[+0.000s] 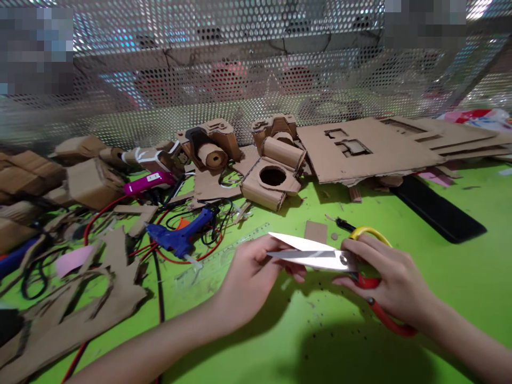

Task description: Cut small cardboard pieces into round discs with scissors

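Scissors (310,256) with one yellow and one red handle are held in my right hand (390,277), its fingers wrapped round the handles. The blades point left and are slightly parted. My left hand (256,274) is at the blade tips, with its fingers curled together; what they hold, if anything, is hidden behind the blades. Behind the blades a small square of cardboard (316,232) lies on the green table (288,341).
A blue glue gun (180,234) with tangled cords and a clear ruler (224,261) lie left of centre. Cardboard camera models (212,146), a cardboard body with a round hole (270,184), large sheets (372,149) and a black case (440,210) stand further back. Cardboard scraps (100,298) cover the left.
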Tool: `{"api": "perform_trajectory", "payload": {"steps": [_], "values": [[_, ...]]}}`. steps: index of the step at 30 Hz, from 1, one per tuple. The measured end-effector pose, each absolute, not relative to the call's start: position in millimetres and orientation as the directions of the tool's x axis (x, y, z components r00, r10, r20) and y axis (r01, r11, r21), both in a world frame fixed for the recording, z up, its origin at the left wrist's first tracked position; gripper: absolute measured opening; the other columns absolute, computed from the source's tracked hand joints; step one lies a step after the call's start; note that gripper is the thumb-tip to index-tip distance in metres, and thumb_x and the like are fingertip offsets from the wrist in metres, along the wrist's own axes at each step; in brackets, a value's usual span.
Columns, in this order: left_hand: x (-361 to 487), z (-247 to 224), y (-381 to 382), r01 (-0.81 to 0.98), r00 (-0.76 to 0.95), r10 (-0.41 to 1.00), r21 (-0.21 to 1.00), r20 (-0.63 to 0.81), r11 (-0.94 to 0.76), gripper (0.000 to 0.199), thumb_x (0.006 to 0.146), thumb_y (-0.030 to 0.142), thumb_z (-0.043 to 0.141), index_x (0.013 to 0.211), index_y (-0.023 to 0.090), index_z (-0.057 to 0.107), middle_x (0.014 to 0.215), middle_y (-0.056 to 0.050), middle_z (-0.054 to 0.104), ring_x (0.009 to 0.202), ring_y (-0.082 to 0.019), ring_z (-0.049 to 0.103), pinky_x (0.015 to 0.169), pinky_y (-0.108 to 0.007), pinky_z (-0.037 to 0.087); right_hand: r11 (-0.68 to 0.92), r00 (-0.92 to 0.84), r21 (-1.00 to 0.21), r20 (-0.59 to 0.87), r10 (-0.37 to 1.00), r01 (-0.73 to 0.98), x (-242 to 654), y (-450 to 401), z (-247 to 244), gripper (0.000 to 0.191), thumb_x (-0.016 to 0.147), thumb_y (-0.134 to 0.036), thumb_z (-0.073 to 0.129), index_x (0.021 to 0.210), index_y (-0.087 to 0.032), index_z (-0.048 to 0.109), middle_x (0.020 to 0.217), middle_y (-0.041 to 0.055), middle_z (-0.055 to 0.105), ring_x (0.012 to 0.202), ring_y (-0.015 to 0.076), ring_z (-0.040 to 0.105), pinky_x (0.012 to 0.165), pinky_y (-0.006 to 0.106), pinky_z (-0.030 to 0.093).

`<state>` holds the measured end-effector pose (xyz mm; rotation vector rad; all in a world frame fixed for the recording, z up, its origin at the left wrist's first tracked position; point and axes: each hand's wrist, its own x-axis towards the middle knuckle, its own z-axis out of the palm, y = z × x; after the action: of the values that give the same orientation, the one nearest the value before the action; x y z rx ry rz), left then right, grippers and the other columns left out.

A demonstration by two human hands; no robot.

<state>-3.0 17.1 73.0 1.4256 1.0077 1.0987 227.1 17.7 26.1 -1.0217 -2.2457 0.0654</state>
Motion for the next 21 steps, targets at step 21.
{"api": "perform_trajectory", "payload": {"steps": [21], "values": [[-5.0,86.1,18.3,0.141,0.285,0.957,0.985,0.053,-0.097,0.03,0.076,-0.006,0.054,0.069,0.015,0.075,0.065,-0.001,0.074,0.06,-0.011,0.069,0.06,-0.015,0.056,0.705,-0.506,-0.212,0.561,0.655,0.677,234.1,19.3,29.8,0.034,0.092,-0.048,0.053,0.1,-0.016,0.059,0.075,0.0067,0.066,0.056,0.0135,0.06,0.044,0.023,0.048]]}}
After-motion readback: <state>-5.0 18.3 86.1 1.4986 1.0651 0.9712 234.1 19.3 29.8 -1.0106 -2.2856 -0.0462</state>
